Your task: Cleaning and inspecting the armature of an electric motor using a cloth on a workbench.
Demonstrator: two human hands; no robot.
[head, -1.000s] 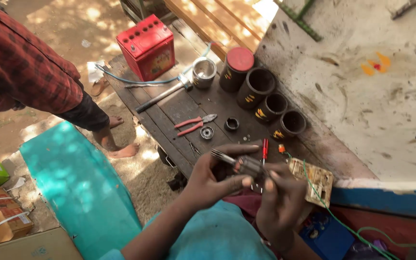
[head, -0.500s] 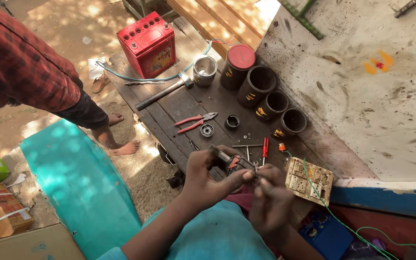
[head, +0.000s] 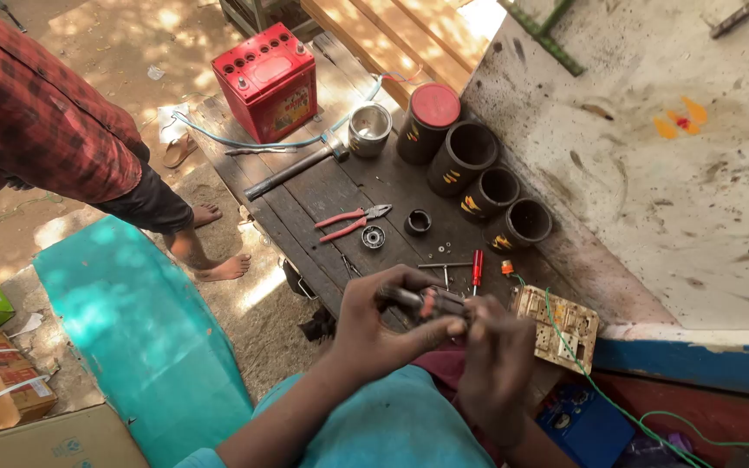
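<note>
head view | left hand and right hand are both closing on one small tool, lying crosswise between them above the bench edge, nearer the left | counting: one pliers, one battery, four pots, one switch plate

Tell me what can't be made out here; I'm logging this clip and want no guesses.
Head view only:
- Small dark part held between left hand and right hand: fingers cover most of it, so its kind is unclear.
- Bystander in the red checked shirt: cut off by the top and left edges.
- Screws on the wooden bench: too small to count.
- Blue box: partly hidden behind the right hand.
</note>
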